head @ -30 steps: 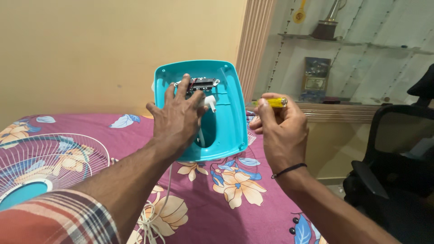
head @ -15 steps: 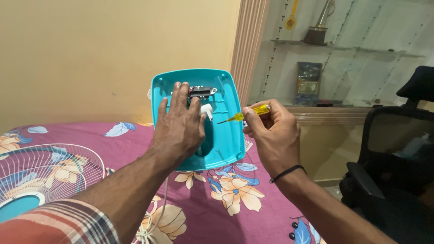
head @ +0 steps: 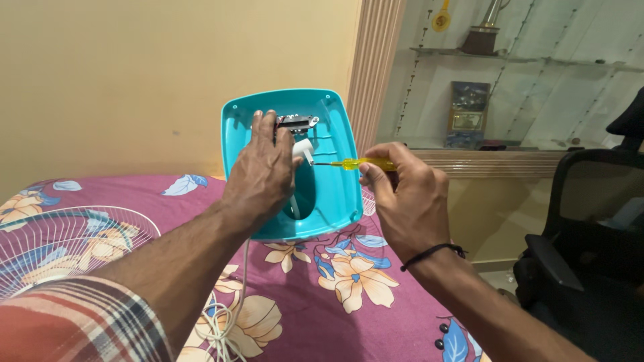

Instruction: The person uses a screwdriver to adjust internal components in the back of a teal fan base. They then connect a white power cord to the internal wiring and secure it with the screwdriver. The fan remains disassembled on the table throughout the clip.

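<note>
Screwdriver [head: 359,163] in R hand [head: 402,201], teal base [head: 335,194]

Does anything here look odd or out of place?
Yes: a teal plastic housing stands on edge on a flowered bedspread, its insides exposed. The left hand steadies it, the right hand pokes a yellow screwdriver inside. A white fan grille lies detached.

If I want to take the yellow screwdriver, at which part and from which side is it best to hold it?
Probably grip the yellow handle, coming from the right. The screwdriver lies roughly level, its thin shaft pointing left into the teal base near the white part, where the left hand leaves little room. The handle is the thick end, and the right hand already holds it there.
</note>
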